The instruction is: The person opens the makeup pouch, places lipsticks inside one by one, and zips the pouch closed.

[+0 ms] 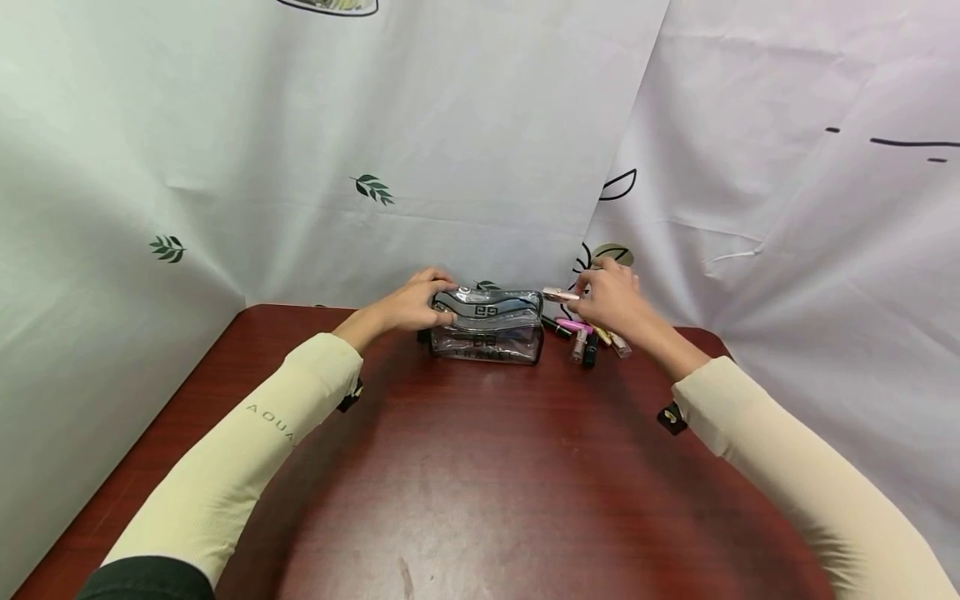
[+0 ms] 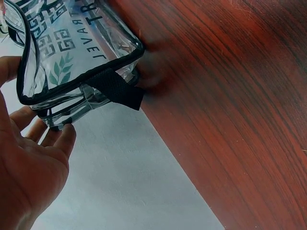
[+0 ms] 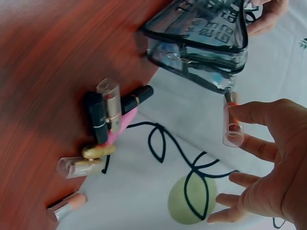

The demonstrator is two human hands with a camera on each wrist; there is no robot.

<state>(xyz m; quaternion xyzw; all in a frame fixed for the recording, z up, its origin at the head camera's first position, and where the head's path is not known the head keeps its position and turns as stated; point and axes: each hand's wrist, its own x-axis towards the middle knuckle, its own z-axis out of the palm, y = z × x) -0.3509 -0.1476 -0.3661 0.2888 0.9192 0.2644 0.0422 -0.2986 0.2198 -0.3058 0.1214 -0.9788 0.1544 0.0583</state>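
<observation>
A clear travel pouch (image 1: 487, 346) with black piping and dark printed lettering stands near the back of the table. My left hand (image 1: 422, 302) grips its left end, thumb on the near side and fingers behind, as the left wrist view shows at the pouch's corner (image 2: 72, 93). Between thumb and forefinger, my right hand (image 1: 611, 298) pinches a lipstick tube (image 3: 233, 127) with a see-through end. The tube is held in the air by the pouch's upper right corner; whether it touches the pouch I cannot tell. Some contents inside are blurred by the plastic.
Right of the pouch lie several cosmetics: black tubes (image 3: 97, 117), a clear-capped lipstick (image 3: 109, 98), a pink tube (image 1: 573, 325), a gold one (image 3: 99, 152) and a silver-and-peach one (image 3: 67, 207). White printed cloth (image 1: 480, 150) hangs behind the reddish-brown table (image 1: 480, 467).
</observation>
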